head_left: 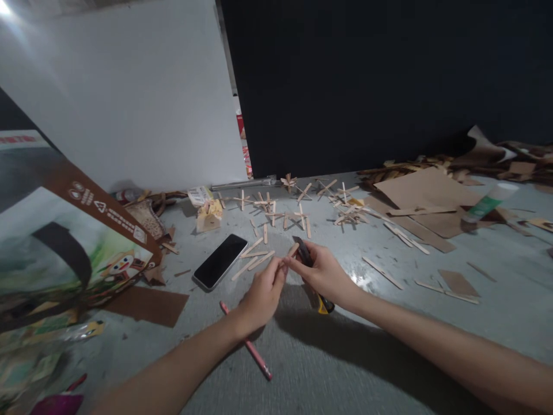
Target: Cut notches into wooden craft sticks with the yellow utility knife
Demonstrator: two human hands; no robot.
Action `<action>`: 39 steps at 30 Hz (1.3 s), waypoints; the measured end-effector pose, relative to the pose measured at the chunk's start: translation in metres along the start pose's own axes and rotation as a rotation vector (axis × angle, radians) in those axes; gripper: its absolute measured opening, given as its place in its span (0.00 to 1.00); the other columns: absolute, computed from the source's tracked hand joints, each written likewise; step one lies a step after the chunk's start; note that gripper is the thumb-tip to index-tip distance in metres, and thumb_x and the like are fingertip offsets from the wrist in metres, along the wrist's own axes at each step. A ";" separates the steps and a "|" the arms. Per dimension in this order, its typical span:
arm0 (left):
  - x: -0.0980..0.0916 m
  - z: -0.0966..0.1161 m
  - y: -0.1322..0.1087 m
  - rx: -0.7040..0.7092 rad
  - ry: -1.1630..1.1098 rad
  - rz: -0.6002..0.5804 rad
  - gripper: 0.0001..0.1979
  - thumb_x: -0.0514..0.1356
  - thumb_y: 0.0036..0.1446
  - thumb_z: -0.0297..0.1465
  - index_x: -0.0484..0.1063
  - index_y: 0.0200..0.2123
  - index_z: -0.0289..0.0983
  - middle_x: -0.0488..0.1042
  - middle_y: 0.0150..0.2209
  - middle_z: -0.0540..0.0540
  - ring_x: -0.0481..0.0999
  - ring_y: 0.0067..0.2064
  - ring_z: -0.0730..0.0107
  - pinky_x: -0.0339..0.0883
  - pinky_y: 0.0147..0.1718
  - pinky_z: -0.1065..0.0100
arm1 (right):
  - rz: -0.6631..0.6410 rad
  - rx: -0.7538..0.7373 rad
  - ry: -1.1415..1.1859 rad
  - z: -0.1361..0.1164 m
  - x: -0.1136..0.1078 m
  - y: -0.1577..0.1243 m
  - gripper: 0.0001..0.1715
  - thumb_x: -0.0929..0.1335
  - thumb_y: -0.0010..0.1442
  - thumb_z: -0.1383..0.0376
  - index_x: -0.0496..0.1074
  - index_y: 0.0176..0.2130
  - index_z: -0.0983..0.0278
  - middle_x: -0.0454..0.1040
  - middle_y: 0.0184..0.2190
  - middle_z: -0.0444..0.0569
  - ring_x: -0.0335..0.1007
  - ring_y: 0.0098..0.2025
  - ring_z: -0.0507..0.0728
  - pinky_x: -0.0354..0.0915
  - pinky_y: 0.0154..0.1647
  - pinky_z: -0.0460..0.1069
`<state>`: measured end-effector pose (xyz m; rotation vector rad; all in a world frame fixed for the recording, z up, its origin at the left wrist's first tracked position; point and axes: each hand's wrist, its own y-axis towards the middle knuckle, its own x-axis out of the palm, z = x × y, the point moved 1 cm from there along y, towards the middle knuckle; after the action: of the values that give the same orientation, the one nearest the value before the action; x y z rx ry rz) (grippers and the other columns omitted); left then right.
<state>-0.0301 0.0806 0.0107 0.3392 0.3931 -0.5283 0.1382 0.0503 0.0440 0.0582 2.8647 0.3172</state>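
My left hand [264, 293] is closed on a small wooden craft stick [294, 250], whose tip shows between the two hands. In my right hand [327, 271] is a black and yellow utility knife [305, 252], its blade end pointing away from me beside the stick. The fingertips of both hands meet over the table. Under my left wrist lies a pink pencil [259, 358]. A black-screened phone [221, 261] is left of my hands. Loose craft sticks [254, 256] lie between the phone and my hands, and several crossed stick pieces [300, 214] stand farther back.
A printed paper bag [108, 230] stands at the left. Brown cardboard sheets [427, 193] and a green and white glue stick [492, 203] are at the back right. White [129, 92] and black [380, 86] panels rise behind the table. Scraps lie scattered on the grey tabletop [514, 323].
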 end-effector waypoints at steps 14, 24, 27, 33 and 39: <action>-0.001 0.003 0.000 -0.041 0.030 -0.017 0.14 0.49 0.71 0.40 0.66 0.36 0.39 0.65 0.25 0.53 0.65 0.27 0.70 0.57 0.30 0.68 | -0.118 0.130 0.123 -0.003 0.003 -0.003 0.25 0.71 0.61 0.43 0.67 0.32 0.61 0.58 0.15 0.35 0.53 0.15 0.48 0.51 0.15 0.46; 0.002 -0.002 0.002 -0.066 -0.077 -0.008 0.21 0.48 0.70 0.47 0.64 0.31 0.39 0.62 0.23 0.53 0.61 0.26 0.71 0.55 0.28 0.67 | -0.153 0.123 0.145 -0.001 0.003 -0.005 0.22 0.68 0.65 0.45 0.64 0.35 0.59 0.59 0.16 0.34 0.53 0.15 0.48 0.52 0.15 0.45; 0.003 -0.007 0.005 -0.116 -0.147 0.053 0.23 0.49 0.69 0.50 0.61 0.29 0.40 0.61 0.23 0.53 0.61 0.26 0.71 0.55 0.28 0.67 | -0.188 0.173 0.160 -0.001 0.004 -0.007 0.20 0.66 0.68 0.46 0.60 0.42 0.58 0.58 0.18 0.31 0.51 0.14 0.48 0.50 0.15 0.44; 0.004 -0.011 0.006 -0.165 -0.277 0.034 0.25 0.49 0.68 0.54 0.61 0.29 0.39 0.61 0.25 0.52 0.60 0.27 0.71 0.54 0.27 0.68 | -0.222 0.141 0.192 0.000 0.007 -0.009 0.15 0.62 0.71 0.50 0.57 0.41 0.57 0.55 0.20 0.31 0.46 0.15 0.46 0.48 0.15 0.43; 0.005 -0.010 0.005 -0.174 -0.286 -0.060 0.22 0.50 0.68 0.50 0.63 0.31 0.38 0.59 0.25 0.54 0.57 0.26 0.73 0.52 0.25 0.70 | -0.224 0.101 0.053 -0.008 0.001 -0.009 0.13 0.63 0.71 0.53 0.64 0.40 0.59 0.63 0.20 0.35 0.58 0.14 0.48 0.54 0.15 0.43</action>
<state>-0.0258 0.0867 0.0005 0.0817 0.1707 -0.5874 0.1347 0.0396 0.0491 -0.2542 2.9006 0.1317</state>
